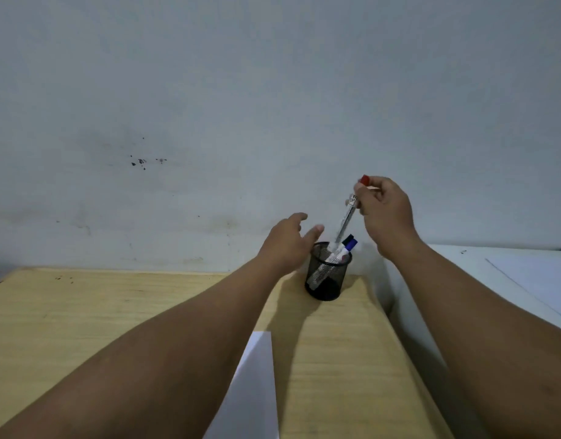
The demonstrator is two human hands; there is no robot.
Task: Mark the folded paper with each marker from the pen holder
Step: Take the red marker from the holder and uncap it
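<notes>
A black mesh pen holder (326,280) stands near the back right of the wooden table (82,312). My right hand (385,213) pinches the red-capped marker (349,217) by its top, with the marker's lower end at the holder's mouth. Blue and black capped markers (350,243) lean inside the holder. My left hand (287,245) hovers open beside the holder's left rim, fingers spread. The white folded paper (250,391) lies on the table close to me, partly hidden by my left forearm.
A pale stained wall (273,106) rises right behind the table. A white surface (510,280) with a sheet on it adjoins the table on the right, past a narrow gap.
</notes>
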